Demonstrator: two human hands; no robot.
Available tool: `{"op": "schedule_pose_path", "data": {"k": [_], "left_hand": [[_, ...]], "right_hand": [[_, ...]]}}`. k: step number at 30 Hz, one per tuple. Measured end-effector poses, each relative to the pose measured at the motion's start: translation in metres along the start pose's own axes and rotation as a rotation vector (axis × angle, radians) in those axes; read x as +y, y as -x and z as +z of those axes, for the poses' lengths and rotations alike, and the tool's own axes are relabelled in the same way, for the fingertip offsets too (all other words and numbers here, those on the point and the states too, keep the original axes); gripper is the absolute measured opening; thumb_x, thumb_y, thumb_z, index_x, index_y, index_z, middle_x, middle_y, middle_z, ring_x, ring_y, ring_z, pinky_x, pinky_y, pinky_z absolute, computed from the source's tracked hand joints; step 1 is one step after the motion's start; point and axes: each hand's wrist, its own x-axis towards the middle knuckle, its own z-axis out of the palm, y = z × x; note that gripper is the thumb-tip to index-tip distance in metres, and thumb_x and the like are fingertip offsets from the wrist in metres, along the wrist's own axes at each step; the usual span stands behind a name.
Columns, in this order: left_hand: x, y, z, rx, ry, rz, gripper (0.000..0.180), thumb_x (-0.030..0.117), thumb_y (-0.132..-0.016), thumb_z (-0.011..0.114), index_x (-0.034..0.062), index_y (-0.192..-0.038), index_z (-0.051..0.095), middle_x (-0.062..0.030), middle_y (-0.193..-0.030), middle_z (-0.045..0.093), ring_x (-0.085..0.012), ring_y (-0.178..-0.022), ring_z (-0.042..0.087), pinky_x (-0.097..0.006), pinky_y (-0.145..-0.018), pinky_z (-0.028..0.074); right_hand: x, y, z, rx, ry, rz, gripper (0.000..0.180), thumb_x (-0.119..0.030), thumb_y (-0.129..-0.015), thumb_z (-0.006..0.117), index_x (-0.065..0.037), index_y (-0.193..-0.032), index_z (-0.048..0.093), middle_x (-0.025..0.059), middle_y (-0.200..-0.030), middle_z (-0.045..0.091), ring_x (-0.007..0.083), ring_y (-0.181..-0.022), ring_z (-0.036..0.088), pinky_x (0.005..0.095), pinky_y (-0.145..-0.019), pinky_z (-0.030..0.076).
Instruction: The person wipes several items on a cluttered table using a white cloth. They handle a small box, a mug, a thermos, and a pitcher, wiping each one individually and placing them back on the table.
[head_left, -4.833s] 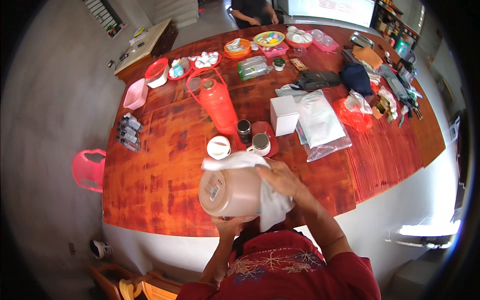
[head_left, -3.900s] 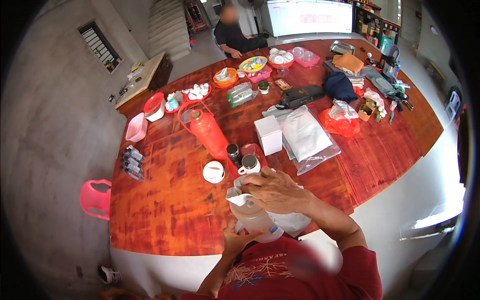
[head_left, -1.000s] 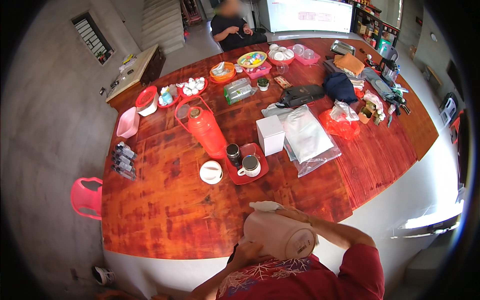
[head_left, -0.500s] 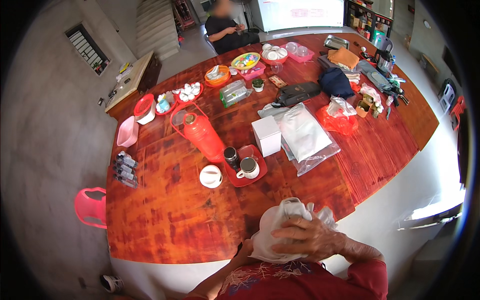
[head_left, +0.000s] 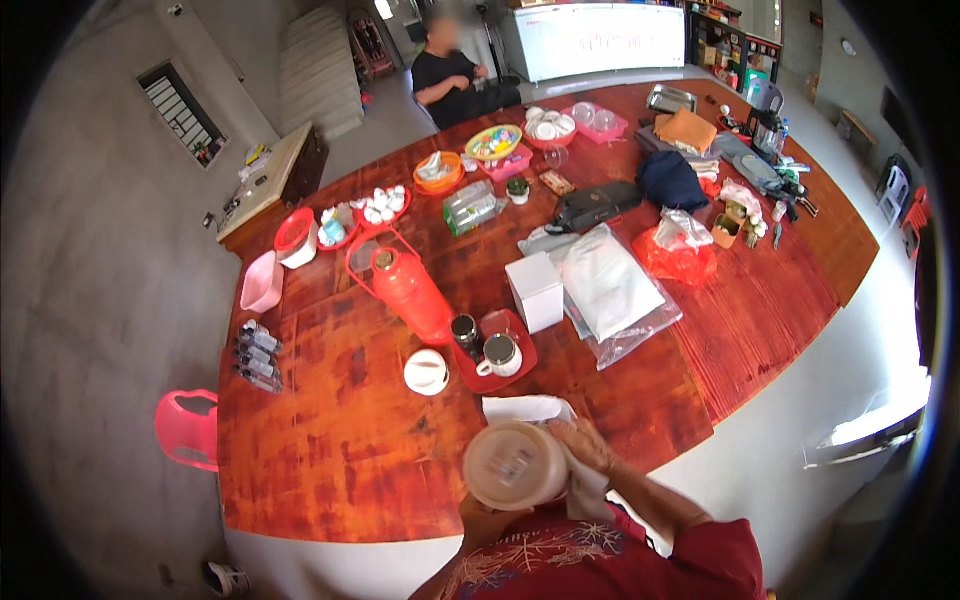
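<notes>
Close to my chest, over the near table edge, I hold a round, whitish plastic tub (head_left: 515,465) with its flat circular end turned up toward me. My left hand (head_left: 488,522) grips it from below, mostly hidden behind it. On the tub's right side, my right hand (head_left: 590,447) presses a white cloth (head_left: 585,485) against the wall; part of the cloth (head_left: 525,408) sticks out beyond the tub. Farther ahead, a red tray (head_left: 520,372) carries a dark bottle (head_left: 465,333) and a white mug with a dark lid (head_left: 500,353).
A red thermos (head_left: 415,300) and a white lid (head_left: 427,372) stand left of the tray. A white box (head_left: 536,292) and a plastic-wrapped packet (head_left: 610,285) lie right of it. Bowls of small items line the far edge. A person (head_left: 450,75) sits beyond the table.
The tub has come into sight, turned with its round end up, where the cloth covered it before. My right hand has moved from on top to the tub's right side.
</notes>
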Motion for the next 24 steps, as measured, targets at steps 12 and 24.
{"op": "schedule_pose_path", "data": {"k": [12, 24], "left_hand": [[-0.014, -0.041, -0.006, 0.511, 0.544, -0.104, 0.016, -0.005, -0.077, 0.047, 0.0047, -0.089, 0.05, -0.0002, -0.06, 0.047, -0.0092, -0.05, 0.046, -0.025, -0.047, 0.038], [-0.072, -0.018, -0.017, 0.423, 0.405, -0.302, 0.035, 0.022, -0.089, 0.055, 0.0024, -0.114, 0.04, -0.0093, -0.11, 0.043, -0.0209, -0.104, 0.045, -0.037, -0.086, 0.042]], "right_hand": [[0.045, -0.019, 0.032, 0.554, 0.148, -0.147, 0.037, -0.032, -0.091, 0.043, -0.001, -0.107, 0.057, 0.0122, -0.089, 0.061, 0.0246, -0.08, 0.056, 0.0349, -0.072, 0.044], [-0.027, -0.046, 0.002, 0.53, 0.546, -0.614, 0.026, -0.023, -0.083, 0.062, 0.002, -0.083, 0.057, 0.013, -0.064, 0.06, 0.0243, -0.055, 0.059, 0.0353, -0.051, 0.045]]}}
